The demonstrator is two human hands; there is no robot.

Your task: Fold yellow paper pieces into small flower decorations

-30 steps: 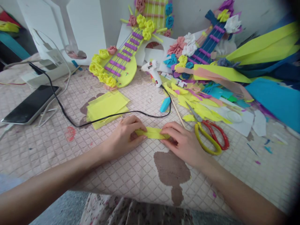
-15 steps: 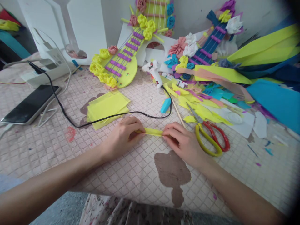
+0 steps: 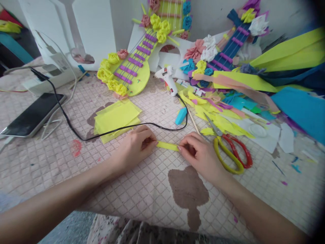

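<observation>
"What are the hands doing?"
"Both are grasping one narrow strip of yellow paper (image 3: 167, 146). The left hand (image 3: 137, 144) pinches one end between thumb and fingers, and the right hand (image 3: 199, 154) grips the other end the same way."

"Where does that put the strip?"
"Stretched straight between them, over the near part of the bench (image 3: 106, 200), which is covered by a quilted cloth (image 3: 147, 189). I can't tell whether its underside touches the cloth."

"What's near the left hand?"
"A few yellow paper sheets (image 3: 116, 117), overlapping, just beyond it. The black cord (image 3: 127, 128) of a white hot glue gun (image 3: 169, 81) lies across them."

"And by the right?"
"Scissors (image 3: 218, 132) with one yellow and one red handle, just beside it, the blades pointing away from the person. A thin wooden stick (image 3: 194, 122) lies there too, its near end close to the fingers."

"Anything farther back?"
"A yellow craft guitar (image 3: 142, 76) with purple bars and crumpled paper roses, and a dark blue craft guitar (image 3: 232, 49) to its right, with yellow scraps (image 3: 215, 115) spread in front. Over on the left, a smartphone (image 3: 33, 114) lies near a white power strip (image 3: 48, 79)."
</observation>
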